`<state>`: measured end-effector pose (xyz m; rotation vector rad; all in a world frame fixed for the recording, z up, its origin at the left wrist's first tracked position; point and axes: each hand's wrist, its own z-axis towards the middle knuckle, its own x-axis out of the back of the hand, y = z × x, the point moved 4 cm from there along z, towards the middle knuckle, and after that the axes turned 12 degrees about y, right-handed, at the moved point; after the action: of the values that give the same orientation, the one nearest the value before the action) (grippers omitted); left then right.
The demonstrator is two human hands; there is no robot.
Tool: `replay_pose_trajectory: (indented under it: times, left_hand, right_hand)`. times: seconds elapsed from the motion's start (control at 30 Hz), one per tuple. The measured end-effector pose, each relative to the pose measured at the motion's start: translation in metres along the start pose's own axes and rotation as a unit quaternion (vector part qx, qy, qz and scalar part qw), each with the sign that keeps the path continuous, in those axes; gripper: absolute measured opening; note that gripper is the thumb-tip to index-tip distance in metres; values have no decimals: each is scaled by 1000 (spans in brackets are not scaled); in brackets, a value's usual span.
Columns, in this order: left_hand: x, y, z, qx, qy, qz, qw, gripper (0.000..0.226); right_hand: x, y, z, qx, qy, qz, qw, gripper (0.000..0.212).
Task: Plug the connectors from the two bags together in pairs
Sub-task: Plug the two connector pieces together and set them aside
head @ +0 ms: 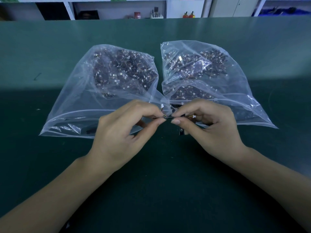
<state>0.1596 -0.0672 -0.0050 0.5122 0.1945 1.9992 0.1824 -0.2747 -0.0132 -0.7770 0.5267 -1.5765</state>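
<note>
Two bare forearms come into view from the near edge, one on the left, one on the right. No sleeves show anywhere along them. The left hand [124,130] wears no glove, no ring, no watch at the wrist. The right hand [213,126] is just as plain, nothing on it. Fingernails are short and unpainted, a thumbnail showing on each hand.

Two bags sat side by side on the table [50,165], left bag [101,84] and right bag [210,78], mouths toward me. My left hand [124,132] and right hand [212,126] met just in front, between them, pinching the connector pieces [168,117]. Shelves [117,9] stood behind.
</note>
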Motion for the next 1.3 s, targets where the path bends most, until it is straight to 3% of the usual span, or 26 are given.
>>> replay_pose_trajectory:
  times: [0.6, 1.3]
  left_hand:
    - [-3, 1, 1, -25, -20, 1, 999, 14]
    - [-4, 3, 1, -21, -32, -12, 999, 17]
  right_hand:
    - [1, 0, 3, 48, -23, -85, 995, 6]
    - [0, 1, 1, 13, -32, -50, 998, 6]
